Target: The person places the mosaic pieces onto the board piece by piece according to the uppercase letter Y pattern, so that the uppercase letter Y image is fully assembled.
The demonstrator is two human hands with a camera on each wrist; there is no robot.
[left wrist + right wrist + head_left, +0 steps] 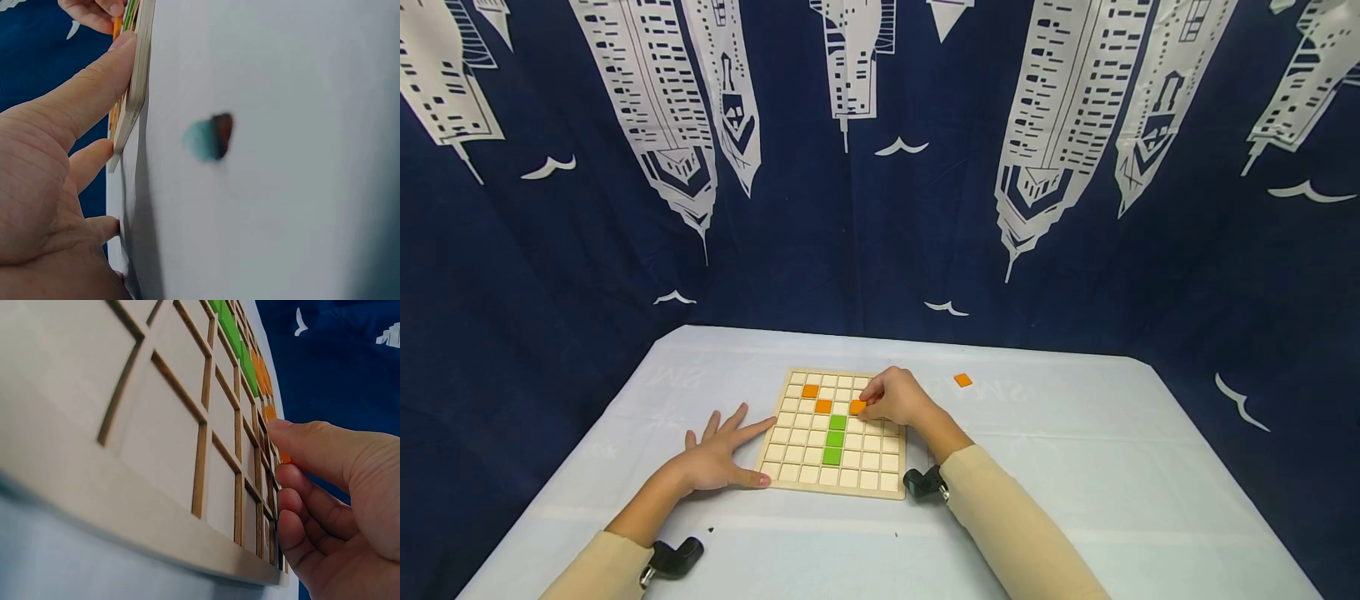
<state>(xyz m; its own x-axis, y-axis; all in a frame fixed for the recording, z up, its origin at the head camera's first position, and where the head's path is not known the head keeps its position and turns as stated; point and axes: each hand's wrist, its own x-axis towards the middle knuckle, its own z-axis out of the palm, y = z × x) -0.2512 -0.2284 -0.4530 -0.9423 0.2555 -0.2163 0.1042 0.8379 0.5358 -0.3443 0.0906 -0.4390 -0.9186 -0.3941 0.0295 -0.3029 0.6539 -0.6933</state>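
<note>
A square wooden grid board (868, 460) lies on the table. Three green tiles (835, 439) sit in a column of its cells. Farther back on the board are two orange tiles, one orange tile (810, 391) nearer the left edge and another orange tile (823, 407) beside the top of the green column. My right hand (897, 397) pinches a further orange tile (285, 456) between thumb and fingers at the board's right half. With fingers spread, my left hand (717, 458) touches the board's left side, its thumb at the near corner.
One loose orange tile (963, 380) lies on the white table (1075, 467), behind and right of the board. Dark wrist devices hang at both sleeves. A navy curtain (865, 242) with white buildings stands behind the table. A small dark speck (711, 529) lies near the left sleeve.
</note>
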